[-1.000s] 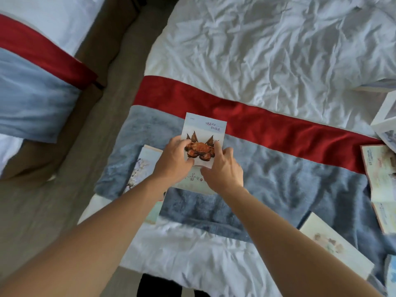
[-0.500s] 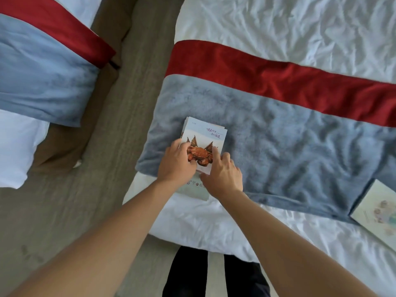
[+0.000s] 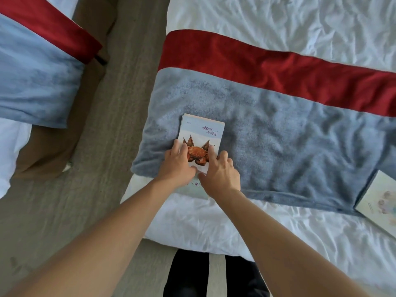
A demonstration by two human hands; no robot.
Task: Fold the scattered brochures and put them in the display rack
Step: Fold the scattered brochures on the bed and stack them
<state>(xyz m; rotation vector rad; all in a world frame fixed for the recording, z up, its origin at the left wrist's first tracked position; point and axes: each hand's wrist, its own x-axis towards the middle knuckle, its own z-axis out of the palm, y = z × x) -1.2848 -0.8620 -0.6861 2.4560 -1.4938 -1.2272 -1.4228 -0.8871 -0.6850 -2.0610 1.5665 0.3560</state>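
A folded brochure with an orange crab picture (image 3: pixel 202 133) lies flat on top of another pale brochure (image 3: pixel 190 186) at the left end of the blue bed runner (image 3: pixel 289 142). My left hand (image 3: pixel 179 161) and my right hand (image 3: pixel 219 171) both rest on the crab brochure's near half, fingers laid on its face and thumbs by its near edge. The hands cover most of the lower brochure. Another brochure (image 3: pixel 381 200) lies at the runner's right edge. No display rack is in view.
The bed has crumpled white sheets (image 3: pixel 278 18) and a red stripe (image 3: pixel 267 67) beyond the blue runner. A second bed (image 3: pixel 32 78) stands to the left across a strip of carpet (image 3: pixel 111 129). My dark-trousered legs (image 3: pixel 186 273) stand at the bed's near edge.
One second ago both hands held the crab brochure up over the runner. It has come down onto the other brochure and lies flat under my fingers. My view has shifted left.
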